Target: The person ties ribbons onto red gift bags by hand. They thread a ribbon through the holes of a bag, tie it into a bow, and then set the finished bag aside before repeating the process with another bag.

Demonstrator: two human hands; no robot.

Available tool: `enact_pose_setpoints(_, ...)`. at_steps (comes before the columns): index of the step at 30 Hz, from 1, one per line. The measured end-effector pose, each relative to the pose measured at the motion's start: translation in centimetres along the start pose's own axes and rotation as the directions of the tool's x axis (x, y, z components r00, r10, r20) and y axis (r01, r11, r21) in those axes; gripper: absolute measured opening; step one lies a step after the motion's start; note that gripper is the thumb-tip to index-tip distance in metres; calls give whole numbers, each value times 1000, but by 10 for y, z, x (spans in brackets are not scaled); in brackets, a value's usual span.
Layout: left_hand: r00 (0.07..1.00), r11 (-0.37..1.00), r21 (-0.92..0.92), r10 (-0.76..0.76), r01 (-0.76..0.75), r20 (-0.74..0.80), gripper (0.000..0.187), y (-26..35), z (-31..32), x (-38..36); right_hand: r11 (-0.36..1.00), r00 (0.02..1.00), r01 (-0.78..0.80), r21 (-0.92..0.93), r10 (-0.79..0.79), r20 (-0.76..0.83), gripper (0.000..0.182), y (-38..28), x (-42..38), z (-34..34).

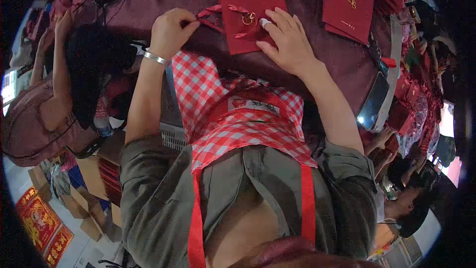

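A red gift bag (239, 42) with a gold emblem lies flat on the dark red tablecloth in front of me. A shiny red ribbon (210, 10) crosses it and runs off its left edge. My left hand (171, 32), with a silver bracelet at the wrist, is closed in a pinch at the ribbon's left end. Fingers spread, my right hand (287, 42) rests on the right part of the bag, beside the emblem. A white wrap (265, 23) circles one of its fingers.
More red bags (348, 7) lie stacked at the right, near a phone (373, 100) with a lit spot at the table's edge. A person (42, 114) works at the left, and other people are at the right. Cardboard boxes (82, 208) stand on the floor at the left.
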State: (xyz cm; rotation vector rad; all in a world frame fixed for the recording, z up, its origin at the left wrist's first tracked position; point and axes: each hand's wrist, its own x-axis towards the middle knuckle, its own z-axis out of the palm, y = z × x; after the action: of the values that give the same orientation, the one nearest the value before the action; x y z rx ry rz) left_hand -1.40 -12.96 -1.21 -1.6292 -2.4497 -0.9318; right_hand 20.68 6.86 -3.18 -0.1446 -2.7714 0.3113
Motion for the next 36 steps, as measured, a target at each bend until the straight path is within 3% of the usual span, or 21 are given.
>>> enact_pose_setpoints(3, 995, 996, 5, -91, 91, 47, 13, 8, -1, 3, 1000, 1000, -6, 2, 6, 12, 48, 0, 0, 0)
enact_pose_setpoints(5, 999, 995, 91, 39, -38, -12, 12, 10, 0, 3, 1000, 1000, -9, 3, 9, 19, 48, 0, 0, 0)
enact_pose_setpoints(11, 988, 971, 202, 143, -129, -56, 8, 9, 4, 0, 1000, 999, -12, 14, 12, 30, 48, 0, 1, -1)
enact_pose_setpoints(15, 990, 959, 251, 139, -133, -7, 7, 10, -1, -5, 1000, 999, -19, -10, 20, 40, 48, -2, 1, -1)
enact_pose_setpoints(20, 963, 871, 417, 267, -259, 41, 7, 1, -11, -20, 999, 999, -28, -19, 29, 32, 48, -3, 1, 1)
enact_pose_setpoints(24, 977, 839, 512, 212, -185, 5, 4, -25, -24, -24, 998, 997, -24, -52, 28, 74, 45, -7, 2, -1)
enact_pose_setpoints(29, 984, 886, 444, 175, -138, -44, 7, -22, -20, -25, 998, 989, -20, -67, 30, 144, 54, -6, 0, -4)
enact_pose_setpoints(32, 975, 879, 458, 197, -130, -102, 7, -21, -19, -28, 999, 961, 32, -22, -25, 274, 81, -12, -8, -20)
enact_pose_setpoints(34, 992, 942, 321, 117, -98, -42, 7, -22, -23, -32, 997, 964, 74, 16, -75, 256, 80, -17, -19, -23)
enact_pose_setpoints(36, 997, 985, 156, 73, -75, 17, 6, -19, -33, -34, 991, 955, 131, 10, -129, 266, 67, -22, -30, -27)
